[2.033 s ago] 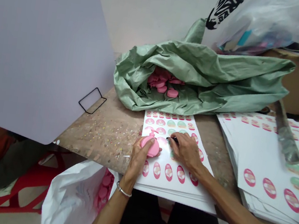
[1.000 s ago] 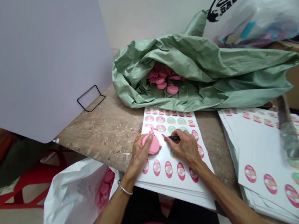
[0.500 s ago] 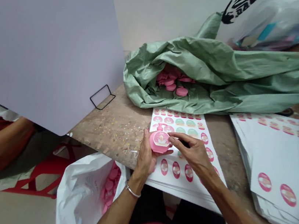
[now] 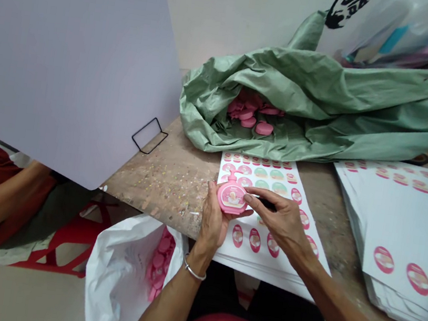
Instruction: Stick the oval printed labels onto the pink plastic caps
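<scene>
A small pink pump bottle [image 4: 230,209] with a round picture label stands upright in my left hand [image 4: 213,221]. The left thumb lies along its left side and the other fingers pass behind and under it. At the bottle's right edge, the thumb and index finger of my right hand [image 4: 280,215] touch the label's border. Something dark [image 4: 269,204] shows between the right hand's fingers; its kind is unclear. Below both hands lies a stack of white sticker sheets [image 4: 241,252] printed with pink and green labels.
A green sack [image 4: 328,86] holding pink pieces [image 4: 264,128] lies behind. More sticker sheets [image 4: 400,218] are stacked at right. A white bag [image 4: 115,263] with pink bottles hangs below the table edge. A grey panel [image 4: 73,55] and a co-worker's arm [image 4: 1,199] are at left.
The view has shifted slightly. The bottle is turned a little, so its label faces me more squarely. Both hands keep nearly the same hold.
</scene>
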The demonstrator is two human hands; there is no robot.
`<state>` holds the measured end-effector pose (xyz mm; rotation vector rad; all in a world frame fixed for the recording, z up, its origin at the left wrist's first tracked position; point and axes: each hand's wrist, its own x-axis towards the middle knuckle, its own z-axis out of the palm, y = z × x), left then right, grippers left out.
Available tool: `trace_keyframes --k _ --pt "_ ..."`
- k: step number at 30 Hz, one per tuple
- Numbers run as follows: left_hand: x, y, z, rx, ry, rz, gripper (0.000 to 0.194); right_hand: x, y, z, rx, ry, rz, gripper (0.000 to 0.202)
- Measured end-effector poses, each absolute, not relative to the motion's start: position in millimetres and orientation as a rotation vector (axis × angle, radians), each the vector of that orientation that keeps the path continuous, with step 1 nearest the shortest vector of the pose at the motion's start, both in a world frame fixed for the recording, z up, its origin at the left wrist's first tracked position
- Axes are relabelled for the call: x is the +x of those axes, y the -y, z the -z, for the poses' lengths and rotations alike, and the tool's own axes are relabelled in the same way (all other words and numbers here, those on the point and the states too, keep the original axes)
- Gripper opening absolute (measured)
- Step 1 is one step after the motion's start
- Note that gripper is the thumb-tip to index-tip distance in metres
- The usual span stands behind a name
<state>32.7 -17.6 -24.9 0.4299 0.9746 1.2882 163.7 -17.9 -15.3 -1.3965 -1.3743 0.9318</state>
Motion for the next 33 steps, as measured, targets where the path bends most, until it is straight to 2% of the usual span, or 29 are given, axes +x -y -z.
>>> trace_keyframes --k 20,33 --pt "32.2 17.2 24.9 0.443 -0.934 -1.278 0.059 161.7 18.3 13.5 -1.416 1.361 -0.893 0.031" --pt "31.4 17.7 22.1 0.451 -0.915 -1.287 0.060 158.5 17.7 8.1 -1.430 1.407 -0.711 0.028"
